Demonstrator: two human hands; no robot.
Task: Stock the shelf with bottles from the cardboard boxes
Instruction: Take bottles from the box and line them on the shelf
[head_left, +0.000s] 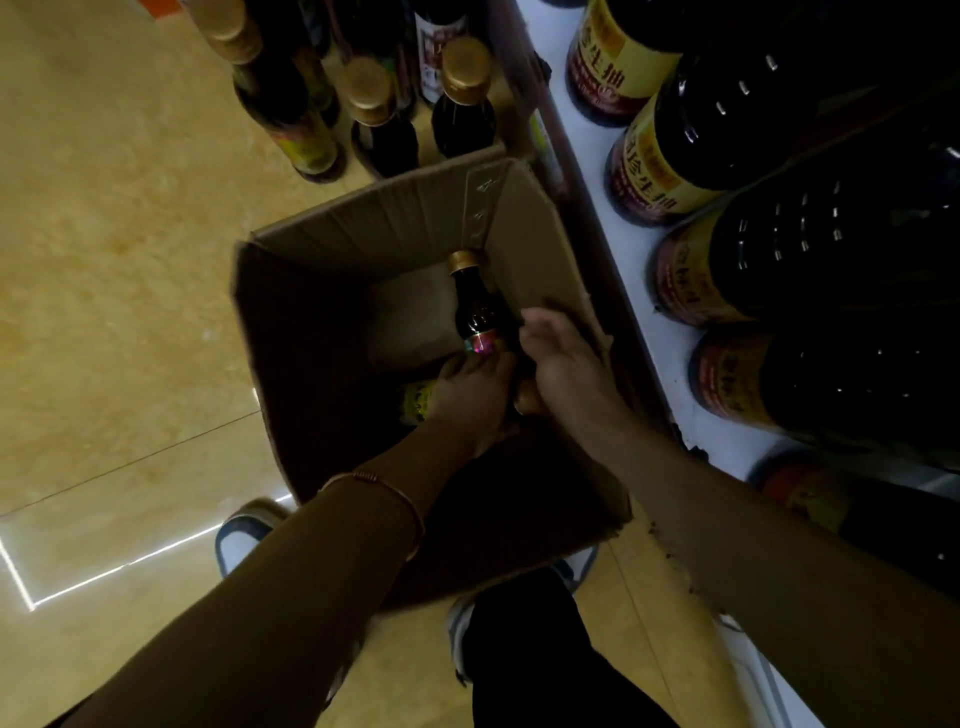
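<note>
- An open cardboard box stands on the tan floor at the centre of the frame, its flaps up.
- Inside it, a dark bottle with a gold cap lies against the right wall, cap pointing toward the top of the frame.
- A second bottle with a yellow label shows low in the box, mostly hidden under the left hand.
- The left hand reaches down into the box, fingers curled over that second bottle; whether it grips firmly cannot be told.
- The right hand lies just right of the dark bottle, fingers loosely spread and touching its lower body, not closed around it.
- Gold-capped bottles stand on the floor above the box, at upper centre.
- Large dark bottles with yellow-red labels fill the white shelf along the right edge.
</note>
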